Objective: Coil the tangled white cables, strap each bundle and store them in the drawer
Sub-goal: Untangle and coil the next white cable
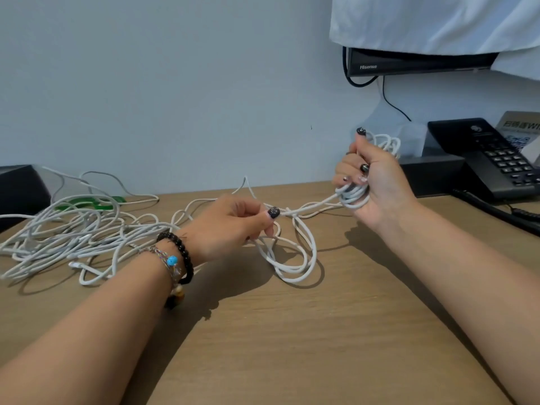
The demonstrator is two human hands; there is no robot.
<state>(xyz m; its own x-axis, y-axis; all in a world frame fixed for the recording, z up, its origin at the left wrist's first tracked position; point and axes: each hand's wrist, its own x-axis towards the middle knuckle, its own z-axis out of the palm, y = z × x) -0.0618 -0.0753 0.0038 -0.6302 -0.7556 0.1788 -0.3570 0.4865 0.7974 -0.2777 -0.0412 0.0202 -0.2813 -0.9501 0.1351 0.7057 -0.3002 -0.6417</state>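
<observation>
A heap of tangled white cables [73,235] lies on the left of the wooden desk [292,331]. My right hand [377,185] is raised above the desk at the right and grips a coiled bundle of white cable [355,197], its loops showing above and below the fist. One strand [309,207] runs from that bundle to my left hand [230,223], which pinches it between thumb and fingers at mid-desk. Loose loops of cable [295,258] lie on the desk below my left hand. Green straps [84,203] lie behind the heap. No drawer is in view.
A black telephone [491,159] with its cord stands at the right on a black box [432,173]. A monitor [409,61] draped with white cloth hangs on the wall above. A dark object [20,191] sits at the far left edge.
</observation>
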